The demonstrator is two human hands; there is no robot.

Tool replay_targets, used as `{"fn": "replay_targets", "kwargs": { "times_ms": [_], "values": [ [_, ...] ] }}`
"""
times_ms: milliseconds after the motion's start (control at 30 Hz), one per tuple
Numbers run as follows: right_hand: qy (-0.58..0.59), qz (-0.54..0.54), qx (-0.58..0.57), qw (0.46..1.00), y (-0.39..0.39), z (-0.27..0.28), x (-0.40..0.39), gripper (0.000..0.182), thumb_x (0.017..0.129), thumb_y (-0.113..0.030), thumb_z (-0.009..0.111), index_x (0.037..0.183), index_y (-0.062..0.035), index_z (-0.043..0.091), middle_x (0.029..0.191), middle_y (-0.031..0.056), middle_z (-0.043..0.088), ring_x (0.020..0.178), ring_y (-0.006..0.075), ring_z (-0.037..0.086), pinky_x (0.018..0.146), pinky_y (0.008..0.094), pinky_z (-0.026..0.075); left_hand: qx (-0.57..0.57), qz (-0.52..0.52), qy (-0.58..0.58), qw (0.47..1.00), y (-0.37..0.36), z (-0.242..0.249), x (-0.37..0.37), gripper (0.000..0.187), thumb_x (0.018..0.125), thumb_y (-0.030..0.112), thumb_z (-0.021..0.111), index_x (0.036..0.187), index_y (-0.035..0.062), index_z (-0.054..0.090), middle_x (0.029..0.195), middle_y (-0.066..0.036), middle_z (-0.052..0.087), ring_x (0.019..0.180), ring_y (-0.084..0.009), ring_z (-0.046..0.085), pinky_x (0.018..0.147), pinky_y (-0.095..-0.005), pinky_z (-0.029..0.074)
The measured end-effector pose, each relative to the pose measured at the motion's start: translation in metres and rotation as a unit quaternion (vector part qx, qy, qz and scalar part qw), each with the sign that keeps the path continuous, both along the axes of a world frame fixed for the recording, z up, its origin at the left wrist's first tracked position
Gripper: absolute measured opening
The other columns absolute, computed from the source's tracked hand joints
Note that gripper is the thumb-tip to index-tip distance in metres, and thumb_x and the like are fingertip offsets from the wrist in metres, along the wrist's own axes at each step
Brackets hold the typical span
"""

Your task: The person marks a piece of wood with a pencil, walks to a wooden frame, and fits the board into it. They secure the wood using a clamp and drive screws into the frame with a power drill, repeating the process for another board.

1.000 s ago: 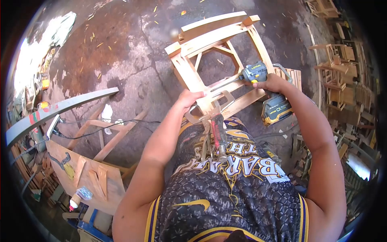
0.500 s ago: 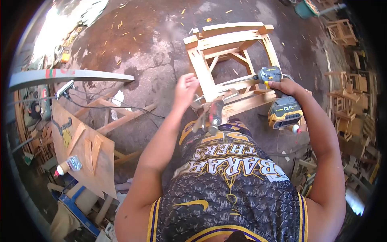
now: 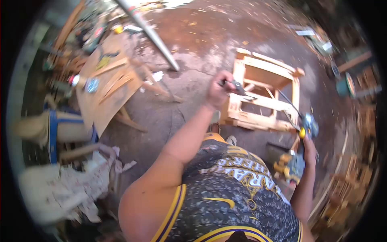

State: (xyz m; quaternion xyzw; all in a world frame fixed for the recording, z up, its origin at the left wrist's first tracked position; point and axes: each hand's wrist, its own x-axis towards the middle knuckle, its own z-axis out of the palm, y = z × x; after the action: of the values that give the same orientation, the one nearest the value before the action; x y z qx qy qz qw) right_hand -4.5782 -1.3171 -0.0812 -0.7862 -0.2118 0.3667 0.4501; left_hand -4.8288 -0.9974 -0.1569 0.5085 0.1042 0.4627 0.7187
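My left hand [image 3: 219, 88] is closed round a dark clamp [image 3: 238, 88] at the near left corner of a pale wooden stool frame [image 3: 268, 66]. Blur hides the clamp's details and whether it is still tight on the wood. In my right hand [image 3: 309, 151] is a cordless driver [image 3: 309, 126], its grip wrapped by my fingers. The driver's head lies beside the frame's near right corner, and its large battery [image 3: 291, 165] hangs low, near my body. The frame stands on the floor in front of me.
At the left, a plywood sheet [image 3: 90, 103] bears wood strips [image 3: 115, 82] and a bottle [image 3: 78, 82]. A metal bar [image 3: 151, 36] slants across behind it. A green bucket [image 3: 345, 85] stands at the far right, above stacked wooden pieces [image 3: 354, 177]. Wood chips dot the concrete floor.
The view has swung left, so the frame appears farther right. My left hand, earlier a loose fist beside the frame, now grips the clamp. My right hand has kept hold of the driver.
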Motion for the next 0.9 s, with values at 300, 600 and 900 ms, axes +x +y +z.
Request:
{"fn": "replay_targets", "kwargs": {
  "times_ms": [300,600,900],
  "values": [
    [0.124,-0.026,0.075,0.989,-0.09,-0.072,0.028,0.038,0.096,-0.044,0.053,0.098,-0.0063,0.057,0.065,0.0065,0.058,0.052,0.0158,0.057,0.048,0.0262,0.045,-0.246,0.148,-0.162,0.944,0.034,-0.017,-0.015,0.049,0.091,0.039,0.064,0.059,0.0183,0.034,0.052,0.002,0.037,0.047,-0.0114,0.036,0.048,-0.0274,0.032],
    [0.121,-0.112,0.034,0.986,-0.067,-0.019,-0.025,0.033,0.096,-0.04,0.055,0.095,-0.0073,0.06,0.067,0.0028,0.059,0.053,0.0117,0.055,0.048,0.024,0.043,-0.439,0.154,-0.232,0.854,0.039,-0.018,-0.008,0.062,0.091,0.06,0.053,0.055,0.0205,0.023,0.051,0.006,0.02,0.045,-0.0089,0.022,0.047,-0.025,0.025],
    [0.096,-0.052,0.132,0.985,0.014,0.003,-0.057,0.044,0.095,-0.048,0.055,0.099,-0.0045,0.053,0.07,0.0055,0.053,0.053,0.0158,0.052,0.049,0.027,0.046,-0.312,0.139,-0.328,0.881,0.125,0.127,-0.183,0.058,0.09,0.062,0.05,0.06,0.019,0.027,0.055,0.006,0.02,0.048,-0.0086,0.021,0.045,-0.0251,0.021]
  ]
}}
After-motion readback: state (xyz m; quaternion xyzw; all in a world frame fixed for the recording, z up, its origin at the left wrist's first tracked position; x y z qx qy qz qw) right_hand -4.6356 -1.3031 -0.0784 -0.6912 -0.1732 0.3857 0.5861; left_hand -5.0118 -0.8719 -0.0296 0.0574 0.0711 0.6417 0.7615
